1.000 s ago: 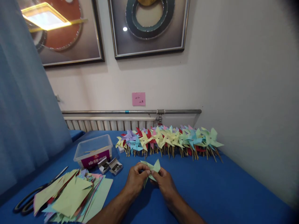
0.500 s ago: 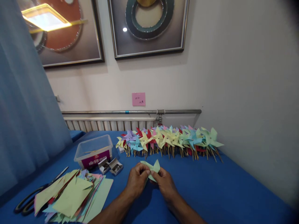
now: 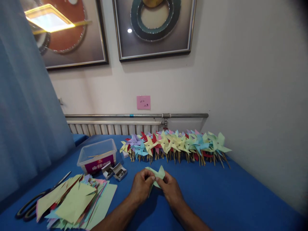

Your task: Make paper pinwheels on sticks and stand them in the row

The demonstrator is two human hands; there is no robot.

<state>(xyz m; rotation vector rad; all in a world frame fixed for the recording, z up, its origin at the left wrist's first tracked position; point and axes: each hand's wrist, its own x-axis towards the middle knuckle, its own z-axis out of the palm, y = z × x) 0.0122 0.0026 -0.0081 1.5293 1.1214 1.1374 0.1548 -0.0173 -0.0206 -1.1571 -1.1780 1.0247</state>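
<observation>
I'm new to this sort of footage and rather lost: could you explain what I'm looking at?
There is no machine here: a person works with two bare hands, seen by a camera worn on their head, looking forward and down. The left hand and right hand pinch a piece of pale green paper between them. On the blue surface, to the left, are scissors, a paper pile, a clear plastic box and two small open boxes. Beyond the hands is a row of colourful pinwheels.
</observation>
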